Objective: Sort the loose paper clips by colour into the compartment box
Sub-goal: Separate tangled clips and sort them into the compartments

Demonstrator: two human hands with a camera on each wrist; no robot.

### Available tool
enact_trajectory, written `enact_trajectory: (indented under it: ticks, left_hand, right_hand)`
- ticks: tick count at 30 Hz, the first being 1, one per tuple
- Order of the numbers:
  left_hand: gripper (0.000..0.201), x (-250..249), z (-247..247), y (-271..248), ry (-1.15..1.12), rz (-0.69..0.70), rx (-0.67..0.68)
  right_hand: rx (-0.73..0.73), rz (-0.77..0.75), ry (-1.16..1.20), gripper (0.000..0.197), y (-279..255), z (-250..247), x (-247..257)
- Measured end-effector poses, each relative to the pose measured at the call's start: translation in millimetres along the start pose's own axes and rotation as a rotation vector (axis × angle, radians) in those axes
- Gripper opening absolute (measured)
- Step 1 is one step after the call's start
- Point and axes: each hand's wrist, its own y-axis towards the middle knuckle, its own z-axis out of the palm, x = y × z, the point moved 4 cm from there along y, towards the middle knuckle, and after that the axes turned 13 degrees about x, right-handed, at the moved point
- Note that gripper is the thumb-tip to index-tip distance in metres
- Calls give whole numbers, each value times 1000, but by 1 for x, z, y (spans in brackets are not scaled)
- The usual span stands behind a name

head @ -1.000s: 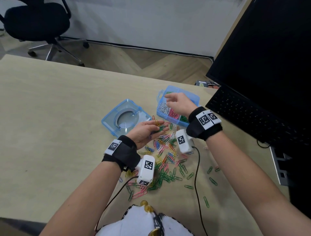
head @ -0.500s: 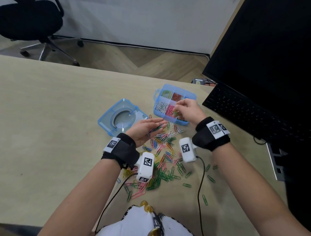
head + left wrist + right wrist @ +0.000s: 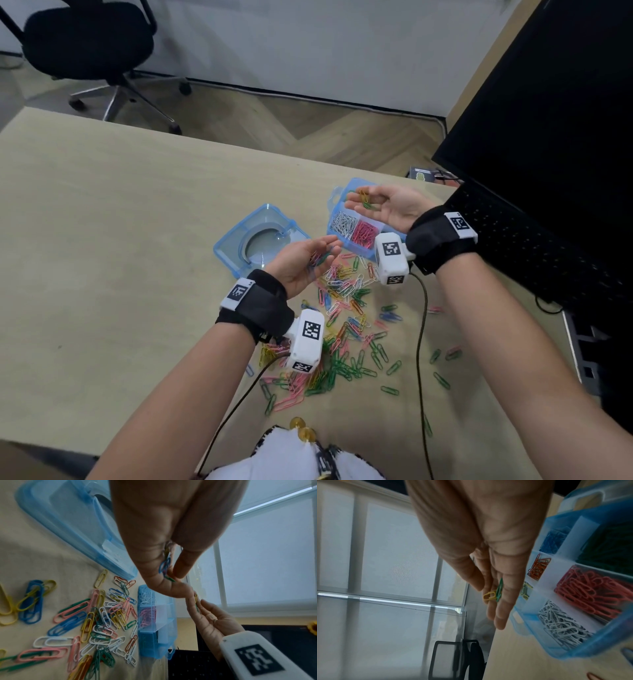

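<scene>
1. The right hand point(image 3: 387, 209) is up over the far end of the blue compartment box point(image 3: 368, 251), palm turned upward, fingers straight and lying side by side.
2. On those fingers rest a yellow paper clip point(image 3: 489, 595) and a green paper clip point(image 3: 499, 590), touching each other, loose on the skin with no pinch around them.
3. The left hand point(image 3: 301, 262) floats palm-up above the scatter, between the box and the detached lid point(image 3: 239, 248).
4. From the left wrist camera, its thumb presses toward the fingers and traps a small bunch of clips point(image 3: 165, 564), blue ones on top and a green tip showing below.
5. Inside the box, the white clips point(image 3: 563, 623) fill the near corner cell and the red clips point(image 3: 590, 589) sit in the cell beside them.
6. Further in, orange clips point(image 3: 538, 566), blue ones point(image 3: 554, 540) and a dark green batch point(image 3: 607, 547) each keep to a cell of their own; a few yellow ones point(image 3: 526, 591) peek out past the fingertips.
7. The loose pile of mixed paper clips point(image 3: 346, 325) spreads over the beige table point(image 3: 120, 240) in front of the box, green ones thickest near the person.
8. A black keyboard point(image 3: 534, 246) lies just right of the box.
</scene>
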Motion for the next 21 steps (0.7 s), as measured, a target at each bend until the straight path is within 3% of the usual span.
enact_trajectory:
  ticks: [4, 10, 21]
  left_hand:
    - [18, -6, 10, 9, 104, -2, -77]
    - [25, -21, 35, 23, 514, 91, -196]
    - [33, -25, 35, 33, 612, 159, -356]
  right_hand:
    - [2, -56, -17, 17, -7, -1, -1]
    - [-17, -119, 29, 20, -12, 6, -5]
    - [-107, -213, -53, 20, -14, 15, -14]
